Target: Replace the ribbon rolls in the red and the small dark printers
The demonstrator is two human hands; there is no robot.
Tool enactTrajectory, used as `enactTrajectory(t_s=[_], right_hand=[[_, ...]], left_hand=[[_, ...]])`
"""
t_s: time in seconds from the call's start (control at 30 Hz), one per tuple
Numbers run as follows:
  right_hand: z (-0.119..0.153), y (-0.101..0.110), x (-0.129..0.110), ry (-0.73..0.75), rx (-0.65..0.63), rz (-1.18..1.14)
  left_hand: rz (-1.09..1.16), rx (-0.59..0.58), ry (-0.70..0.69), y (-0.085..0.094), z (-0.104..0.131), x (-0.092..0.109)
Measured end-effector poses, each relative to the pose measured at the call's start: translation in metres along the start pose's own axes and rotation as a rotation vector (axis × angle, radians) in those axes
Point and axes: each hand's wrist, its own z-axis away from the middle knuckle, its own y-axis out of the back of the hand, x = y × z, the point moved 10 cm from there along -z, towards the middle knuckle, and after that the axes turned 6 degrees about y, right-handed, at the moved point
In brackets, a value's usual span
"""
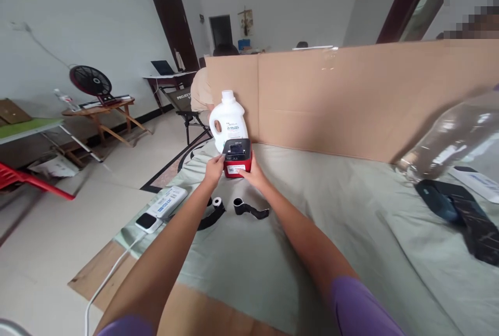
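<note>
Near the far edge of the pale green cloth (312, 253), just in front of one white handled jug (230, 120) with a screw cap, one red-and-black boxy device (237, 158) is held between two bare hands. Both arms reach straight forward and converge on it, with short purple sleeves (362, 307) at the bottom of the view. The left hand (214, 168) grasps the device's left side, thumb near the upper front edge. The right hand (254, 171) grasps the right side, its thumb laid across the red front beside a white sticker. The fingers on the far side are hidden, and whether the device's base rests fully on the cloth cannot be told.

Nearer the body lie two rolls of black strip: one roll (217, 202) with a white core, its strip passing partly behind the left forearm, and a second roll (238, 206) with a loose tail stretching right. Left of the left forearm sits one long white case (170, 201) with blue print; a white piece with a dark panel (147, 221) is at its near end. Behind the jug stands one upright cardboard panel (296, 102). One seated person (199, 91) is partly hidden behind it. Far left, one black fan (90, 81) stands on one small wooden table (99, 112).
</note>
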Motion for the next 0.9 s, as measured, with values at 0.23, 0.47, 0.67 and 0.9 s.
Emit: enactTrajectory(t_s=[0.23, 0.47, 0.67, 0.9], right_hand=[[0.021, 0.052, -0.065, 0.155, 0.065, 0.016], [0.124, 0.169, -0.157, 0.132, 0.153, 0.298], [0.232, 0.219, -0.165, 0.061, 0.243, 0.551], [0.261, 0.228, -0.140, 0.026, 0.254, 0.650]], left_hand=[[0.089, -0.087, -0.102, -0.018, 0.049, 0.059], [0.233, -0.294, -0.363, -0.087, 0.200, 0.132], [0.381, -0.445, -0.284, -0.148, 0.289, 0.100], [0.384, -0.491, -0.225, -0.172, 0.303, 0.071]])
